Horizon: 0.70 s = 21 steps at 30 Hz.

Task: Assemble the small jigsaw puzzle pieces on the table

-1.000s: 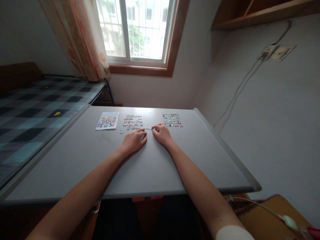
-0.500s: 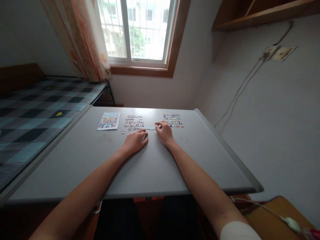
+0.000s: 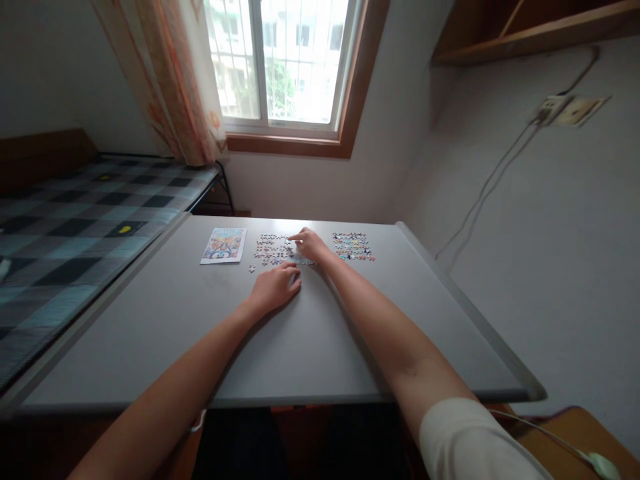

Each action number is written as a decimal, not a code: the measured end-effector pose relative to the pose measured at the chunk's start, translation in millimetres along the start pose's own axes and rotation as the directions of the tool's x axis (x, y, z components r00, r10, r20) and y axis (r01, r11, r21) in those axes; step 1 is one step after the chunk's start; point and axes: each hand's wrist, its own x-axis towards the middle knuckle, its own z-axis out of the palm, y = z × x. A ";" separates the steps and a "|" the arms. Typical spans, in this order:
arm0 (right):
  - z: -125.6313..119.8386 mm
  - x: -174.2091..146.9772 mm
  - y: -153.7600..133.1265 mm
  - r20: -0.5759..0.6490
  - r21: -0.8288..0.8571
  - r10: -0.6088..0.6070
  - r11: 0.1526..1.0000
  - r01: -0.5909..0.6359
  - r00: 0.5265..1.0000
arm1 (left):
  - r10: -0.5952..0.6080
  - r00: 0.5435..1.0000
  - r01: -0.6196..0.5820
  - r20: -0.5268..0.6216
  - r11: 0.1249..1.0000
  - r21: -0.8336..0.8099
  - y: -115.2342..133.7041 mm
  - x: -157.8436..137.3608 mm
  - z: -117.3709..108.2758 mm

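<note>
Loose jigsaw pieces lie in rows on the grey table, and a second group of jigsaw pieces lies further right. Between them runs a narrow joined strip of puzzle, partly covered by my hands. My left hand rests on the table just below the strip, its fingers loosely bent and apart, with nothing visible in them. Over the right side of the left group reaches my right hand, index finger stretched out at a piece; whether it touches is too small to tell. One single piece sits apart, left of my left hand.
A printed picture sheet lies at the table's left. The table has a raised grey edge. A bed with checked cover stands left, a curtained window behind. At right, a cable hangs down the wall.
My right hand has moved left from beside the right-hand group to the left-hand pieces, and its index finger now points out. My left hand stays in place. The view has shifted slightly.
</note>
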 end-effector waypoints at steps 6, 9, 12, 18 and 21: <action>0.1 -6.4 -0.2 0.046 -0.148 -0.054 0.987 0.060 0.997 | 0.005 1.000 -0.005 0.009 1.000 0.017 1.1 -0.2 -0.2; -6.3 -17.1 6.5 0.012 -0.160 -0.013 0.987 0.015 1.000 | 0.003 1.000 -0.003 0.014 1.000 0.013 1.9 -0.3 0.0; -15.0 -34.3 14.9 -0.028 -0.165 0.016 0.986 -0.021 0.999 | -0.004 1.000 0.004 0.013 1.000 0.011 3.6 -0.5 0.3; -27.4 -78.4 19.7 -0.116 -0.163 0.094 0.980 -0.112 0.989 | -0.021 1.000 0.021 0.024 1.000 0.006 4.4 -0.8 0.7; -27.8 -95.6 17.0 -0.135 -0.169 0.147 0.971 -0.168 0.980 | -0.007 1.000 0.007 0.013 1.000 0.019 3.4 -1.0 1.6</action>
